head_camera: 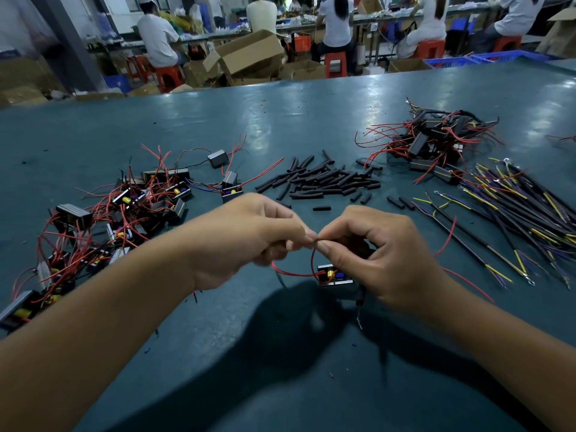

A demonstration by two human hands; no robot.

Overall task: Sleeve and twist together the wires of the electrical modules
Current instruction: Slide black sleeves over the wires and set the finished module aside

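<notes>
Nearest, both forearms reach in over the dark green desk (pixel 280 385) and the two hands meet above its near middle. Each grip is pressed together on wire: the left hand (pixel 246 238) has its fingers curled, thumb and forefinger pinching at the meeting point, and the right hand (pixel 383 254) pinches the same spot from the other side, the fingertips of both touching. From that pinch a thin red wire (pixel 312 260) drops in a loop down to a small open module (pixel 335 275), which sits just below and between the hands, partly hidden under the right palm. Whether the module rests on the desk or hangs from its wires cannot be told. A black sleeved lead (pixel 360 299) hangs beneath the right hand.

Farther out on the left lies a tangle of modules with red wires (pixel 124 213). Beyond the hands, in the middle, a heap of short black sleeve pieces (pixel 324 179) is scattered, well apart from the pinch. To the right lies a sheaf of black leads with yellow and purple ends (pixel 514 219), and behind it a second pile of modules (pixel 433 141).

At the far side, seated people in white tops work among cardboard boxes (pixel 249 54).
</notes>
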